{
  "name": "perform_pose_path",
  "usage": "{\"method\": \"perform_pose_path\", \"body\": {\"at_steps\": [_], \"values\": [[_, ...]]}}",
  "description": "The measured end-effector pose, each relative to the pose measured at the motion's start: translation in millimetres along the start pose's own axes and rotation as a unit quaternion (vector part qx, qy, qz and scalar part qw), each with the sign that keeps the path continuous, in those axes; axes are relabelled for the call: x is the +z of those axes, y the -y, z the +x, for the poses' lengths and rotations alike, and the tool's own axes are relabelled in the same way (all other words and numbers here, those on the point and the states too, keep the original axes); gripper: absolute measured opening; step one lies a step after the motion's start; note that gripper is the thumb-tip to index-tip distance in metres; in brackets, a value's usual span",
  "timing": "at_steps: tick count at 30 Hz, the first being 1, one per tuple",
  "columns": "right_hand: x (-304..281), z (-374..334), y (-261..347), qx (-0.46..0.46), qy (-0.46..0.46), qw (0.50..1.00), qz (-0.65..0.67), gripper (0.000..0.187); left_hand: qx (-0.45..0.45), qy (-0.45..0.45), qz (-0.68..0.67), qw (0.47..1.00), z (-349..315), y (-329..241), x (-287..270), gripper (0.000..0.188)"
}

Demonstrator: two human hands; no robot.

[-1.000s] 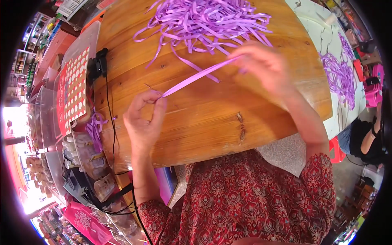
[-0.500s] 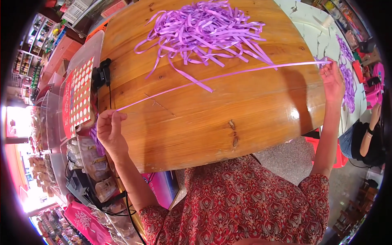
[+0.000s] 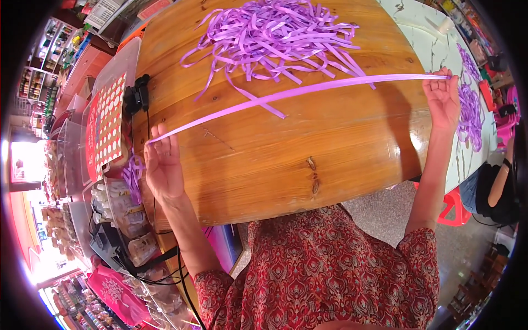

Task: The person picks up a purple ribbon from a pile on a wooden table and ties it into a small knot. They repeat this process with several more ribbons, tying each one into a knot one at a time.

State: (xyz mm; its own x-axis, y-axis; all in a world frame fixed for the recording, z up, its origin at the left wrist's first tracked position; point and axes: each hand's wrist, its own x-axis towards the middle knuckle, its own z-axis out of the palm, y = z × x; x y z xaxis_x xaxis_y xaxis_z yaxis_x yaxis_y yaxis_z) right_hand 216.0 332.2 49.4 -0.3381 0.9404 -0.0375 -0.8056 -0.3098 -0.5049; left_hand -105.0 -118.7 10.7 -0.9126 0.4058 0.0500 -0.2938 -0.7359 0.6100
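A narrow purple ribbon (image 3: 300,91) is stretched across the table, its two ends in my two hands. My left hand (image 3: 165,170), at the table's left side, has its palm turned up and grips one end at the fingertips. At the far right, my right hand (image 3: 443,104) pinches the other end with its fingers curled. Beyond the taut ribbon lies a tangled heap of purple ribbons (image 3: 275,41), and one loose strand from it passes beneath the stretched one.
The wooden table (image 3: 258,181) adjoins a white marbled surface (image 3: 421,38) bearing more purple ribbons (image 3: 469,118). A black device (image 3: 137,98) with a cable sits at the left edge, beside a dotted red box (image 3: 109,124). Another person's arm (image 3: 499,184) shows at right, near a red stool (image 3: 455,209).
The ribbon has turned from a thin edge to its flat side. My left hand has shifted up slightly and rolled from a fist-like pinch to palm up; my right hand has rotated slightly.
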Motion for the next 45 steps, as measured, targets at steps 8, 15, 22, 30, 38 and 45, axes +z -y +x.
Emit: {"method": "perform_pose_path", "body": {"at_steps": [8,15,22,30,38,45], "values": [[-2,2,-18,0.119,0.224,0.966,0.041,0.026,-0.053,0.082,-0.027,0.995,2,18,40,0.015],[51,-70,-81,-0.011,0.298,0.836,-0.461,0.034,0.002,0.102,0.361,0.927,-39,65,94,0.020],[92,-134,-136,0.095,0.477,0.762,-0.428,0.033,-0.061,0.181,0.294,0.937,-54,76,118,0.027],[87,-133,-150,0.098,0.484,0.784,-0.377,0.023,-0.075,0.166,0.279,0.943,-55,81,116,0.019],[89,-135,-147,0.089,0.482,0.779,-0.391,0.022,-0.061,0.097,0.234,0.965,-57,90,119,0.016],[86,-139,-145,0.124,0.435,0.812,-0.370,0.024,-0.038,0.139,0.294,0.945,-62,95,119,0.021]]}}
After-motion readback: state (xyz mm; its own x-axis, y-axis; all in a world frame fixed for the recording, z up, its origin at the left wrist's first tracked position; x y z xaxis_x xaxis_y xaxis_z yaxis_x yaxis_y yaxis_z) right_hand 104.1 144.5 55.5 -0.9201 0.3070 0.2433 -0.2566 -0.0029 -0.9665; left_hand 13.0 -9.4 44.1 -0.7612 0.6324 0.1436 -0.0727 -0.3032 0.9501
